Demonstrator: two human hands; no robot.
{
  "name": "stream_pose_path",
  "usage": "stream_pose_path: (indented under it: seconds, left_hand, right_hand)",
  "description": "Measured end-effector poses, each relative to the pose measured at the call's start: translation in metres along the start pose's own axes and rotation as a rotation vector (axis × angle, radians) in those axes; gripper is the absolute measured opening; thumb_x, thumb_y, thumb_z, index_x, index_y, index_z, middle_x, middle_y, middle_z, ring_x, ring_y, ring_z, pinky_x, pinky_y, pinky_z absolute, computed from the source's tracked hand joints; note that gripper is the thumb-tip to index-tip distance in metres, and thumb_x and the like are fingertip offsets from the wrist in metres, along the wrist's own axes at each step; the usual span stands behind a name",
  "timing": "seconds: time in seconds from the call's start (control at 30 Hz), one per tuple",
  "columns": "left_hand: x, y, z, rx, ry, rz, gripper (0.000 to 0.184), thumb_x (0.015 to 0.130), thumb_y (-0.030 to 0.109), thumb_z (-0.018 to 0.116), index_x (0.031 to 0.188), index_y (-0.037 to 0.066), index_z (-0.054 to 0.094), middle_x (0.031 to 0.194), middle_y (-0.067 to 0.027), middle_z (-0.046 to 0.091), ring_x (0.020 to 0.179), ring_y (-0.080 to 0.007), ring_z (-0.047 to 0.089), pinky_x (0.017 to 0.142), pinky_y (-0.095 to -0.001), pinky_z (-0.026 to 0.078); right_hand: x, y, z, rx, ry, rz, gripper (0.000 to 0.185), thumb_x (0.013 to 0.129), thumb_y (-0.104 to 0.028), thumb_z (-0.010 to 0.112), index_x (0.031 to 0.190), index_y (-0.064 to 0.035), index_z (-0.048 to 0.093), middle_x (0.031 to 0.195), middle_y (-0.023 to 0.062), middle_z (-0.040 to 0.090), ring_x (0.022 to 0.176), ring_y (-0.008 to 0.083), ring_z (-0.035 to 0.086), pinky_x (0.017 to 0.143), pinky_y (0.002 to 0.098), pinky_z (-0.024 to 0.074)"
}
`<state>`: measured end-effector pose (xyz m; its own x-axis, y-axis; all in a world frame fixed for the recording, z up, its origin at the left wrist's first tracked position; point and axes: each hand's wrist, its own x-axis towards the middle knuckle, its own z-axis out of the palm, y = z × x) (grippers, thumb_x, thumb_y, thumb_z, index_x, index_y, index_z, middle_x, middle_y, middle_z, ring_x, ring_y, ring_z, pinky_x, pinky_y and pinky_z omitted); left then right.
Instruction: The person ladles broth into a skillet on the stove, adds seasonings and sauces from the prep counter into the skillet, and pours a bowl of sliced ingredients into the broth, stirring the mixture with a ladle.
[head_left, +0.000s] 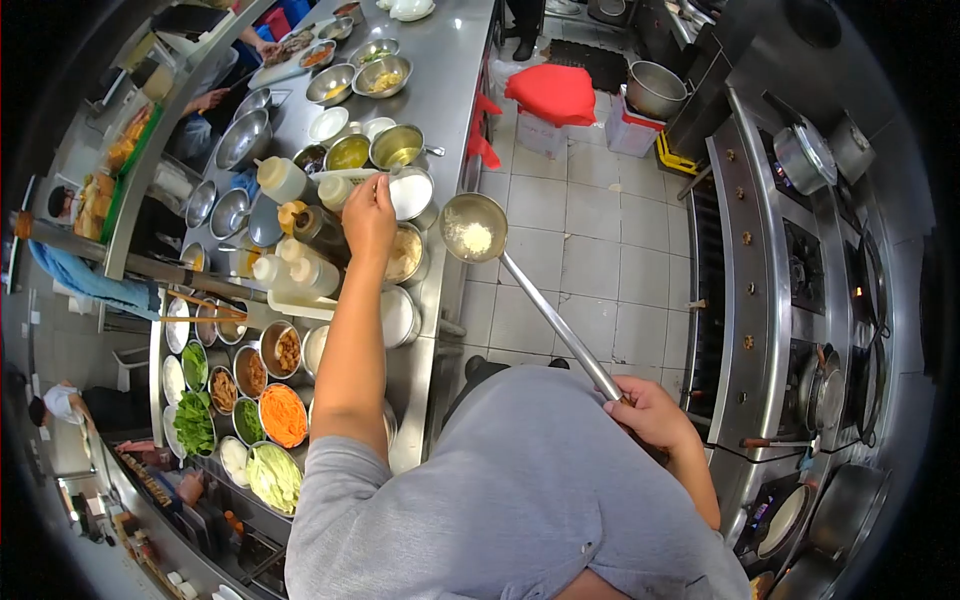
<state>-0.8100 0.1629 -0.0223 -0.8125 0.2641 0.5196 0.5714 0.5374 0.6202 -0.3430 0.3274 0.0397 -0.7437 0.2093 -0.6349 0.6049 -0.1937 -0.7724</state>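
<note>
My right hand (650, 415) is wrapped round the end of a long-handled ladle (560, 325). The ladle's bowl, held over the floor beside the counter, has a small heap of white, grainy powder (472, 240) in it. Stretched over the counter, my left hand (370, 215) is closed with its fingers drawn together; whatever they hold, if anything, is hidden. Right beside that hand stands a metal pot of white powder (410, 193). Several squeeze bottles (283, 180) stand on its other side, and a pot of yellow liquid (397, 147) lies just beyond.
Pans of shredded carrot (284, 415), cabbage (273, 477) and leafy greens (193, 423) fill the counter's near end. Chopsticks (205, 318) lie across some. A stove (745, 240) with pans runs along the right. Another person's hand (268, 50) works at a board at the far left.
</note>
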Motion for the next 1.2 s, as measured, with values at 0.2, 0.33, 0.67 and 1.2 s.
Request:
stream_pose_path:
  seconds: [0.2,0.33,0.67,1.2]
  left_hand:
    - [0.012,-0.004,0.013,-0.202,0.006,-0.192,0.034,0.100,0.029,0.054,0.101,0.001,0.072,0.082,-0.0159,0.072,0.076,-0.0318,0.070,0.073,-0.0395,0.053]
    - [0.005,-0.015,0.018,-0.043,0.044,-0.067,0.035,0.100,0.031,0.055,0.100,0.000,0.073,0.084,-0.0172,0.072,0.078,-0.0327,0.070,0.075,-0.0403,0.053]
    - [0.000,-0.095,0.029,-0.493,0.077,-0.468,0.029,0.101,0.023,0.055,0.094,0.000,0.072,0.075,-0.0026,0.067,0.058,-0.0092,0.054,0.052,-0.0233,0.040]
    - [0.000,-0.010,-0.043,-0.924,0.076,-0.760,0.027,0.105,0.027,0.052,0.105,0.004,0.066,0.074,0.0008,0.061,0.056,-0.0051,0.044,0.046,-0.0201,0.031]
  right_hand:
    - [-0.009,0.006,-0.003,0.073,0.021,-0.019,0.030,0.096,-0.006,0.060,0.125,0.0023,0.061,0.093,-0.0024,0.063,0.078,0.0040,0.056,0.071,0.0220,0.0480]
    - [-0.010,0.013,-0.006,0.093,0.052,-0.030,0.029,0.096,-0.009,0.062,0.123,-0.0012,0.063,0.078,-0.0054,0.056,0.064,0.0040,0.049,0.057,0.0219,0.0418]
    - [-0.003,0.026,-0.010,0.127,0.088,-0.074,0.030,0.094,-0.009,0.063,0.123,0.0002,0.063,0.079,-0.0046,0.056,0.065,0.0045,0.049,0.058,0.0221,0.0423]
    - [0.010,0.016,-0.023,0.150,0.017,-0.057,0.033,0.094,-0.009,0.063,0.126,-0.0003,0.062,0.081,-0.0038,0.057,0.068,0.0047,0.051,0.060,0.0218,0.0432]
